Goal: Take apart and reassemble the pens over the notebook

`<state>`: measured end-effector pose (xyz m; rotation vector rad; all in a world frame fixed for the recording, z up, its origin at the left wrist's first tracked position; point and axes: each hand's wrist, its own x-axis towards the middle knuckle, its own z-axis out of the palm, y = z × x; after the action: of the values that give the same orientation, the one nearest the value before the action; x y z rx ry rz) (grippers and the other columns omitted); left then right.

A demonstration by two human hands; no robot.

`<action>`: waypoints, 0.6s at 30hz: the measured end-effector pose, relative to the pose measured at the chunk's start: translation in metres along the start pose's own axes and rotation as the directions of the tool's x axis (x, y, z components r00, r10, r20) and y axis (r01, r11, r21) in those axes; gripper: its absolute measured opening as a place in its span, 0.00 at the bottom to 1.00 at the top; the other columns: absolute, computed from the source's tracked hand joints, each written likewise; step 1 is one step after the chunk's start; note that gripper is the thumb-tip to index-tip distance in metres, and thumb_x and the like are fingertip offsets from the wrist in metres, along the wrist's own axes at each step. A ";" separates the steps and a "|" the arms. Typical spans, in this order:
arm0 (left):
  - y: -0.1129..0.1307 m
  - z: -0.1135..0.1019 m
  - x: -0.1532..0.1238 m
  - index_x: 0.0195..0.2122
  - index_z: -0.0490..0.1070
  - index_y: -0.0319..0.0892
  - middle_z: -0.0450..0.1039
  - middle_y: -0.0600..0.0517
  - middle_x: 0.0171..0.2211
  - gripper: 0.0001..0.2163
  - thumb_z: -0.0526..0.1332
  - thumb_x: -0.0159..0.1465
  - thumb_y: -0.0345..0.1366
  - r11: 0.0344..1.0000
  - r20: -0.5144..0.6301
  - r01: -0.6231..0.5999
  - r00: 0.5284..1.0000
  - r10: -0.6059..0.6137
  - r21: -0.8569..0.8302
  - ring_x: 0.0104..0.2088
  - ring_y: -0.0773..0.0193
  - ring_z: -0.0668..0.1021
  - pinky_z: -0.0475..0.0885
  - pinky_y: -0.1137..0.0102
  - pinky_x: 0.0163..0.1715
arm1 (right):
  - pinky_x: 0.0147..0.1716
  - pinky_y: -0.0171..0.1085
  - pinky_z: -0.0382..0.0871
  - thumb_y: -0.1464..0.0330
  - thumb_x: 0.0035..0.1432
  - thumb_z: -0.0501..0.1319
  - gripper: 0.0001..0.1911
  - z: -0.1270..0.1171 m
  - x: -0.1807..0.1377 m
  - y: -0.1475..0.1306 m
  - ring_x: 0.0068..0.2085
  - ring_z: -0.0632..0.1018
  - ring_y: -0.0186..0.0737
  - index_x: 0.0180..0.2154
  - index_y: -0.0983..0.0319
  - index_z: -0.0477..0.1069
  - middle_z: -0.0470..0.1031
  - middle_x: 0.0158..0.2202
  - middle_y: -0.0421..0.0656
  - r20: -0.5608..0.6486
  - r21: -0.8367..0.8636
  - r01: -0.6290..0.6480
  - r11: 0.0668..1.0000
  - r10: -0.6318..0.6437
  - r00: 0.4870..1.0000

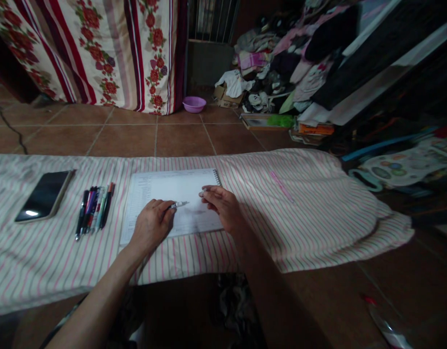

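Over a spiral notebook (pixel 172 182), lying open at a mostly blank white page, my left hand (pixel 153 222) pinches a whitish pen (pixel 179 204) whose point faces right. My right hand (pixel 225 206) is at the notebook's right side, with thumb and fingertips closed on a small light piece (pixel 202 193); it may be a pen cap, but it is too small to be sure. A gap separates the pen's point from the right fingertips. Whether the pen touches the page I cannot tell.
Left of the notebook lie several pens (pixel 94 208) in a row and a phone (pixel 45 196). A pink pen (pixel 281 186) rests rightward on the striped cloth (pixel 317 218). Beyond are a purple basin (pixel 194 104), a floral curtain (pixel 110 53) and piled clothes (pixel 281 63).
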<state>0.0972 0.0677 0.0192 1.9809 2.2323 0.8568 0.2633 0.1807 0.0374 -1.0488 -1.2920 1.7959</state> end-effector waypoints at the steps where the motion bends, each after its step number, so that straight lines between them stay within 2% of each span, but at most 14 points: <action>1: 0.000 0.000 0.000 0.39 0.72 0.39 0.74 0.48 0.30 0.12 0.51 0.63 0.36 1.000 -0.002 0.002 1.000 -0.002 0.001 0.34 0.57 0.73 0.70 0.65 0.33 | 0.26 0.30 0.63 0.63 0.41 0.66 0.14 0.001 0.000 0.001 0.29 0.75 0.32 0.33 0.62 0.72 0.77 0.30 0.42 0.011 0.000 -0.009 1.000 0.009 1.000; 10: 0.002 -0.001 0.001 0.39 0.72 0.39 0.74 0.48 0.30 0.11 0.51 0.63 0.35 1.000 -0.007 0.010 1.000 -0.010 0.009 0.33 0.58 0.73 0.70 0.65 0.33 | 0.27 0.31 0.64 0.63 0.41 0.67 0.14 0.011 -0.001 0.005 0.29 0.75 0.33 0.31 0.63 0.72 0.77 0.30 0.42 0.051 -0.027 -0.018 0.999 0.020 0.999; 18: 0.005 -0.002 0.001 0.39 0.73 0.38 0.74 0.47 0.30 0.12 0.51 0.63 0.35 1.000 0.021 0.027 0.999 -0.027 0.013 0.34 0.58 0.74 0.69 0.66 0.33 | 0.24 0.32 0.63 0.64 0.40 0.66 0.13 0.014 0.000 0.009 0.26 0.72 0.32 0.29 0.62 0.72 0.73 0.24 0.39 0.057 -0.060 0.038 0.997 -0.034 0.998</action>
<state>0.1007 0.0681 0.0233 1.9508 2.2537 0.8171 0.2503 0.1723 0.0310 -1.0079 -1.3988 1.7803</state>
